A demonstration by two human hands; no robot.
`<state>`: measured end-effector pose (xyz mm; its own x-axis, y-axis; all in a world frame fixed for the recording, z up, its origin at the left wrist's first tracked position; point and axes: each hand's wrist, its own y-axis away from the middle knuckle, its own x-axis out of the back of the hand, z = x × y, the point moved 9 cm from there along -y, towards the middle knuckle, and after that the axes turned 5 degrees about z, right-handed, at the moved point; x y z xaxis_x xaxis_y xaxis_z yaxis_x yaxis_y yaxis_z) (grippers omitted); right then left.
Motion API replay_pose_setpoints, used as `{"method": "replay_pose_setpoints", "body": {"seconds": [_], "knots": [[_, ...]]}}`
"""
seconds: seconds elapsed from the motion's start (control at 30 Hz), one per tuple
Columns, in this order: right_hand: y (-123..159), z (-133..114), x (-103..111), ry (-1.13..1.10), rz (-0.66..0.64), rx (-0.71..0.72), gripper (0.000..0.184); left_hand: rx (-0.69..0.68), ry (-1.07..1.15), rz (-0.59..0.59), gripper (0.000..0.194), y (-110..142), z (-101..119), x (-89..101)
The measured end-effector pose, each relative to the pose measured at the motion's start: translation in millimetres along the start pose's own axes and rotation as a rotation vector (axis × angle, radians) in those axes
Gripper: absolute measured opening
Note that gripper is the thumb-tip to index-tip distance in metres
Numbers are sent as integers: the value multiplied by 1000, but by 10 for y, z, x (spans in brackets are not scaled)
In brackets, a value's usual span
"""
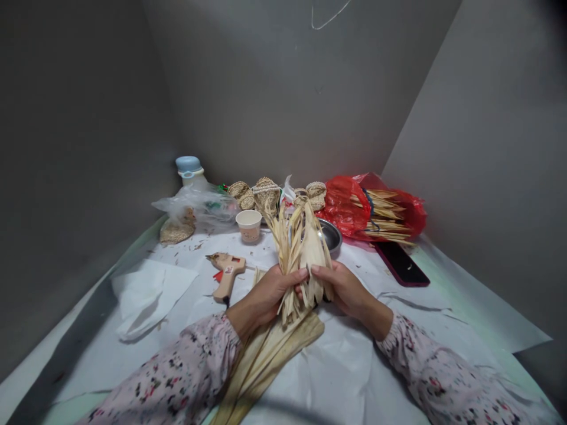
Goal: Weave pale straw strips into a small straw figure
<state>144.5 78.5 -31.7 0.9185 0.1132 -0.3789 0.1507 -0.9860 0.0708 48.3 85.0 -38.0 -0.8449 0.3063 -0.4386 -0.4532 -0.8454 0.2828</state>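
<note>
Between my two hands stands a bunch of dried corn husks (313, 245), pale and split into strips at the top. My left hand (272, 292) is closed around its left side, thumb pressed on the front. On the other side my right hand (348, 289) grips it with the thumb across the front. Both thumbs nearly meet in the middle; several fingers are hidden behind the bunch. Under my hands lie long flat dried husks (270, 363), running toward the table's front edge. A beige glue gun (228, 274) rests on its side left of my left hand.
A paper cup (248, 227), a metal bowl (331, 236) and woven pieces (266, 195) stand behind. A red plastic bag (348, 203) of husks and a phone (402, 264) are at right. Left are crumpled white paper (150, 295), a clear bag (201, 203) and a blue-lidded bottle (189, 168). Grey walls enclose the table.
</note>
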Motion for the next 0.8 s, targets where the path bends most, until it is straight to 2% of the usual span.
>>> {"method": "replay_pose_setpoints", "body": {"seconds": [0.17,0.37,0.6,0.8], "knots": [[13,-30,-28,-68,-18,-15,32,29,32,-40,31,10,-9,-39],[41,4,-120,-48,-89,-57,39,43,38,-39,33,4,-40,-41],[4,33,22,-103,-20,-89,26,75,10,-90,30,49,-13,-99],[27,-15,0,-111,-9,-90,29,116,95,-77,24,23,-35,-58]]}}
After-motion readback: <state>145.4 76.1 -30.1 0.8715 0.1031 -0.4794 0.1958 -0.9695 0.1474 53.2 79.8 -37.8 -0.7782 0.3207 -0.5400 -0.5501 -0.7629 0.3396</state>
